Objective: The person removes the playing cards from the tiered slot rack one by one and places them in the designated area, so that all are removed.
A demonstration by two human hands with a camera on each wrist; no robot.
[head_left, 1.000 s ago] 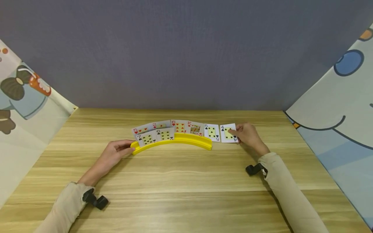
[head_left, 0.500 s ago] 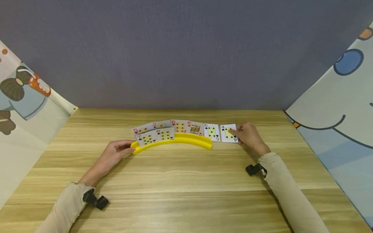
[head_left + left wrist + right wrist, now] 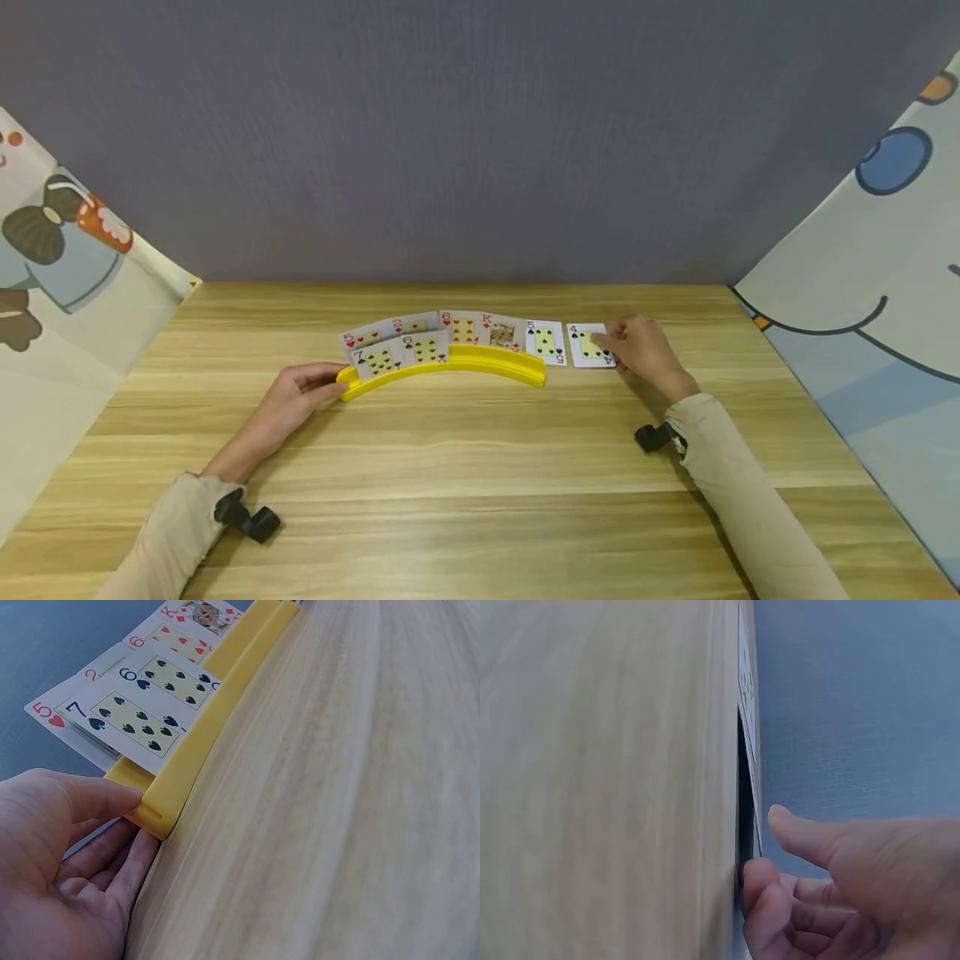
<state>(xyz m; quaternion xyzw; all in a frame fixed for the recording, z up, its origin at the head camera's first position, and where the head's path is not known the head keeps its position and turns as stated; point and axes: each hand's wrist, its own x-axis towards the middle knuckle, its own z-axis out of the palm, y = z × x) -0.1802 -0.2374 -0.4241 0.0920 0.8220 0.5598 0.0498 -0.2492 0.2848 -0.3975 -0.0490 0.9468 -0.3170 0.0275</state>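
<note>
My left hand (image 3: 296, 396) holds the left end of a curved yellow card holder (image 3: 498, 360), thumb in front. In the left wrist view this thumb (image 3: 112, 796) presses the holder's end. Standing in the holder are several playing cards, among them the seven of spades (image 3: 378, 360), six of spades (image 3: 424, 347), five of hearts (image 3: 365, 337) and king of diamonds (image 3: 502, 333). My right hand (image 3: 647, 354) is at the right edge of the four of spades (image 3: 588, 343), thumb over its face. In the right wrist view fingertips (image 3: 761, 881) support the card's slightly raised edge.
The five of spades (image 3: 545, 342) lies between the holder and the four of spades. A wooden table (image 3: 480, 483) carries everything. Behind it rises a grey wall (image 3: 480, 150); printed panels flank both sides. Each wrist wears a small black camera (image 3: 255, 521).
The right hand has lowered the four of spades, which now lies flatter near the table. My left hand and the card holder have stayed in place.
</note>
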